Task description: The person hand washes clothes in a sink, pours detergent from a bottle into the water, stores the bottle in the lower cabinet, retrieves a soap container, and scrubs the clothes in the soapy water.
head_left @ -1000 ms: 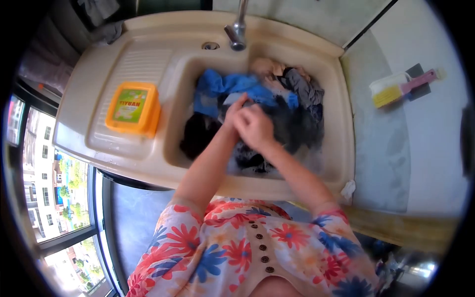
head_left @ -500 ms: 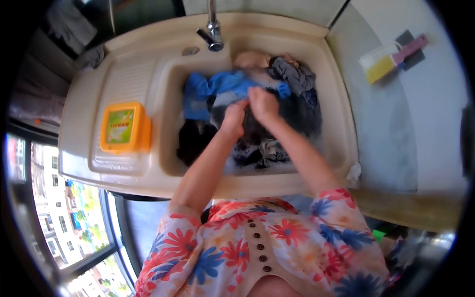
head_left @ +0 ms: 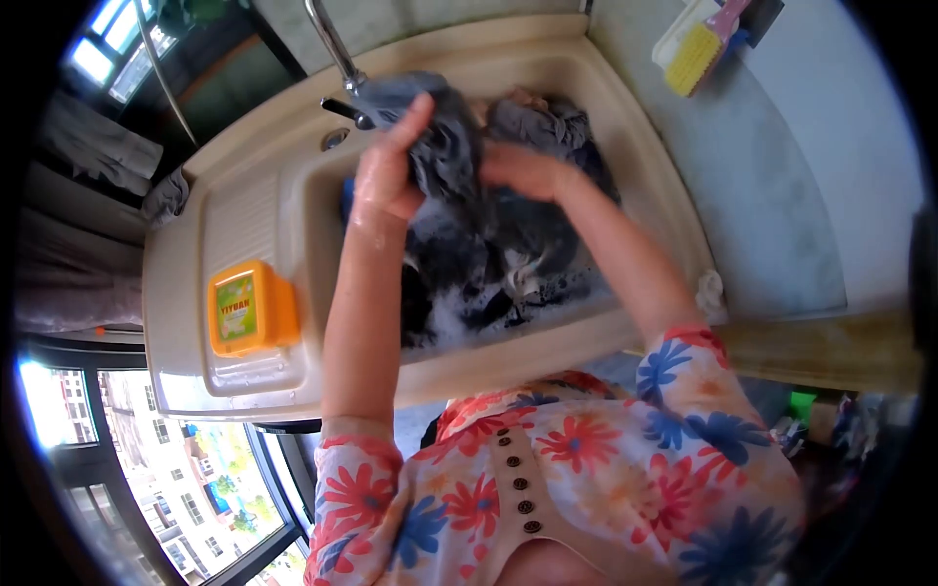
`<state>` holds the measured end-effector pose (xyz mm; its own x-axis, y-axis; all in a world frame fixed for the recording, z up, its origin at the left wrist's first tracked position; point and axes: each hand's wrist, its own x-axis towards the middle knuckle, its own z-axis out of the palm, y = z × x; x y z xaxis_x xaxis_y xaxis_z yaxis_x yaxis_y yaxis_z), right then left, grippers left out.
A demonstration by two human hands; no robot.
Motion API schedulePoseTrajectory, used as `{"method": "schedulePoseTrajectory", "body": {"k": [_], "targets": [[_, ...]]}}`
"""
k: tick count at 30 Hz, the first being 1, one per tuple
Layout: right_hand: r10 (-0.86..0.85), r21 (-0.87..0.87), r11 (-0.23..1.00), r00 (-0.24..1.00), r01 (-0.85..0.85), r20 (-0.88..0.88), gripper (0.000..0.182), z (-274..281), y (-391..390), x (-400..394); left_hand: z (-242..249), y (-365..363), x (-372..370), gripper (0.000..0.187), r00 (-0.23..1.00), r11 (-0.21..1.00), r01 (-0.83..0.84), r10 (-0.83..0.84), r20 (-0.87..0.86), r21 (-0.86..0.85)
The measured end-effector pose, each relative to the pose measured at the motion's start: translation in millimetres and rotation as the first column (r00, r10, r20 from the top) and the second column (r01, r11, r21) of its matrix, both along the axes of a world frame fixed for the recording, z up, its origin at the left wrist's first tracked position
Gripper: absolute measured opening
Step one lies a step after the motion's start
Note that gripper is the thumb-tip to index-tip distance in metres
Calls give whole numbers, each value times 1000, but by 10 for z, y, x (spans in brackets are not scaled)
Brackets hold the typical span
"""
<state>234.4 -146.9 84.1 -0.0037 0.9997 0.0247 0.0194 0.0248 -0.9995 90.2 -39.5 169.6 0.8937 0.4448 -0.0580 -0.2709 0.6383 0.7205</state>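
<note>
A wet dark grey garment [head_left: 447,142] is lifted in front of the tap, its lower part hanging toward the sudsy water. My left hand [head_left: 389,168] grips its left side, thumb up and the other fingers partly hidden by the cloth. At its right side is my right hand [head_left: 528,171], smeared by motion, with fingertips right at the fabric. Below both hands, dark laundry [head_left: 459,259] soaks in foam in the sink basin [head_left: 660,210]. More grey cloth [head_left: 547,127] is heaped at the back of the basin.
Behind the raised garment stands the chrome tap [head_left: 332,44]. An orange tub [head_left: 278,311] with a green label sits on the ribbed drainboard [head_left: 234,210] at left. A yellow-bristled brush [head_left: 696,59] lies on the ledge at upper right. A window [head_left: 195,479] is at lower left.
Both hands have come apart and risen, bringing up the grey garment. The blue cloth that lay under them is now mostly hidden. The view has turned and shifted.
</note>
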Motion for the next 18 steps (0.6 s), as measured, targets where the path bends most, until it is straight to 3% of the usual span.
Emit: {"method": "schedulePoseTrajectory", "body": {"k": [2,4,5,7,8,9,11,12,13,14,16,18], "targets": [[114,-79,992,982,-103,152,36,-131,-187,-349,189,93,-13,30,985,990,118,-107,135,-76],[23,-338,941,998,0,65,35,-196,-296,-240,242,181,-18,27,971,989,126,-107,216,-76],[-34,-462,886,999,43,28,35,-229,-400,-164,189,215,-57,25,989,994,70,-58,135,-84],[-258,-409,881,966,239,9,28,-230,-641,85,-90,299,-139,23,999,995,-40,39,-20,-86],[-201,-393,901,980,186,3,26,-333,-756,311,-470,383,-154,24,992,991,-63,50,-112,-115],[-314,-416,871,947,261,-64,31,-303,-851,329,-756,308,-174,23,947,984,-146,109,-303,-105],[-475,-477,744,873,467,113,34,-561,-836,368,-1423,191,-152,28,730,965,-219,62,-681,-147],[-542,-492,663,815,564,204,35,-759,-831,385,-1669,63,-151,31,699,967,-190,12,-715,-169],[-418,-339,703,750,625,513,40,-975,-748,275,-1771,-79,-181,31,657,980,-161,21,-753,-114],[-287,-201,763,601,614,746,46,-1449,-655,217,-1871,-56,-149,31,649,981,-151,7,-761,-119],[-124,-510,742,836,436,534,43,-1057,-662,-24,-2031,21,-137,30,624,983,-131,-18,-781,-128],[-302,-466,601,724,649,620,37,-1221,-753,292,-2002,50,-165,26,684,978,-68,-97,-723,-195]]}}
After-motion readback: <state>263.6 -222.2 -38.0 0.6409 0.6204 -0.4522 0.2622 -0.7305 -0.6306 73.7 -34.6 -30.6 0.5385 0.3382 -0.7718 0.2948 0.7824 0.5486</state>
